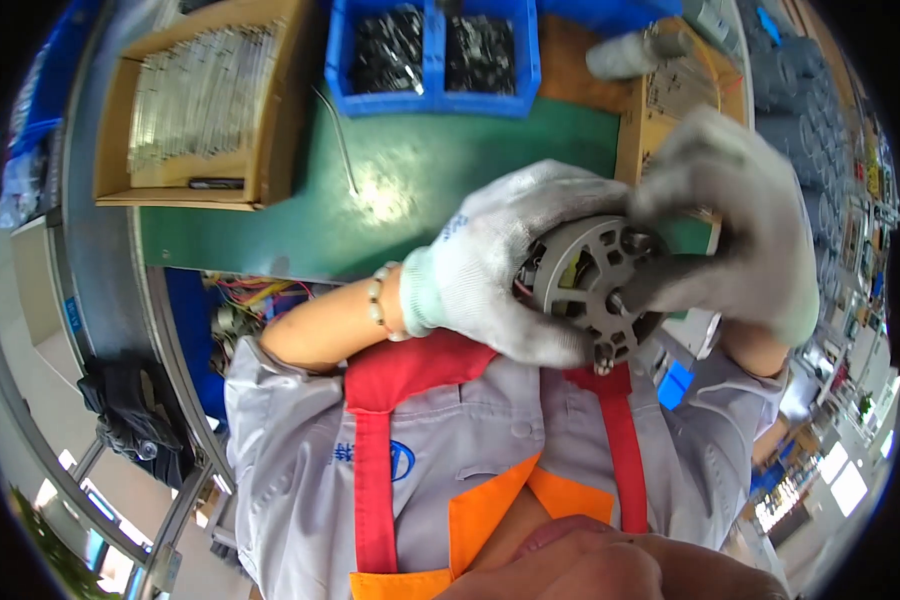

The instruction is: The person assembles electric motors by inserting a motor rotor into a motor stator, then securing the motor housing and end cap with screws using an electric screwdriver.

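Observation:
A round electric motor (598, 280) with a grey vented metal end cover is held up over the table's near edge, its short shaft sticking out at the middle. My left hand (515, 265), in a white knit glove, wraps around its left side, fingers over the top and thumb below. My right hand (735, 220), gloved too and slightly blurred, curls at the cover's right side. Its thumb lies by the shaft and its bent fingers are at the upper rim. Any small part between those fingertips is hidden.
On the green tabletop (370, 235), a cardboard box (107, 165) of clear plastic strips stands left. Behind are blue bins (433, 103) of small black parts. A thin bent wire (342, 140) lies between them. A grey cylinder (625, 55) rests near another cardboard box (630, 145), right.

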{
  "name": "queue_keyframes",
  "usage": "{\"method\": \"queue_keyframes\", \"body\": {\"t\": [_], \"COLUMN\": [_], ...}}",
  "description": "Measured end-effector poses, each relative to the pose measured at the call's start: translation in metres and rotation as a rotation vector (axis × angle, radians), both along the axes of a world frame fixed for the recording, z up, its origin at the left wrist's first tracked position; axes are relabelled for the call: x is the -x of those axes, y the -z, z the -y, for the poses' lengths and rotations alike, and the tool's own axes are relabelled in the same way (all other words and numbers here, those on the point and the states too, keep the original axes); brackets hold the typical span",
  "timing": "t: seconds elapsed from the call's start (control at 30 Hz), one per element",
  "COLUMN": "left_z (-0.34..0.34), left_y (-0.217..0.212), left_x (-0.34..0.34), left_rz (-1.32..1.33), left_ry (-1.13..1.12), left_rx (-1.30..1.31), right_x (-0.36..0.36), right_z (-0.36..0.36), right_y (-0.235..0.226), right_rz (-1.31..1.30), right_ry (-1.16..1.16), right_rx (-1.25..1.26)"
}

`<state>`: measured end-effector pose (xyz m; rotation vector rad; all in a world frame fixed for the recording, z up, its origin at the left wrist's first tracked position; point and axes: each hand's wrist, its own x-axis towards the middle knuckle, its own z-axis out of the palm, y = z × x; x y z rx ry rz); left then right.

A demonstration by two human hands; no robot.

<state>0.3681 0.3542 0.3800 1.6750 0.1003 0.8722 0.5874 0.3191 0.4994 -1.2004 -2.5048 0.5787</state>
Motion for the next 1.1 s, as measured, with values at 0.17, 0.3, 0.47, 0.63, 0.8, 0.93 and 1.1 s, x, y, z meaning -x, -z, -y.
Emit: {"method": "queue_keyframes", "body": {"t": [0.17, 0.3, 0.47, 0.63, 0.8, 0.93, 1.1], "left_z": [0.017, 0.025, 0.025, 0.023, 0.023, 0.026, 0.039], "left_y": [0.008, 0.003, -0.001, 0.000, 0.002, 0.001, -0.002], "left_x": [0.002, -0.002, -0.006, -0.002, -0.001, 0.001, 0.000], "left_rz": [-0.124, -0.131, -0.074, -0.003, -0.014, -0.239, -0.087], "left_ry": [-0.036, 0.068, 0.003, 0.051, 0.068, -0.108, -0.094], "left_rx": [0.076, 0.219, 0.174, 0.363, 0.402, 0.222, 0.331], "right_x": [0.070, 0.133, 0.133, 0.091, 0.088, 0.096, 0.092], "right_z": [-0.088, -0.154, -0.139, -0.030, 0.068, 0.088, 0.090], "right_y": [-0.024, -0.004, -0.020, -0.043, -0.072, -0.036, -0.026], "right_rz": [-0.786, -0.990, -1.026, -1.135, -1.242, -1.399, -1.110], "right_ry": [0.378, 0.068, 0.079, 0.129, 0.460, 0.377, 0.355], "right_rx": [-0.074, -0.004, 0.074, 0.194, 0.171, 0.182, -0.038]}}
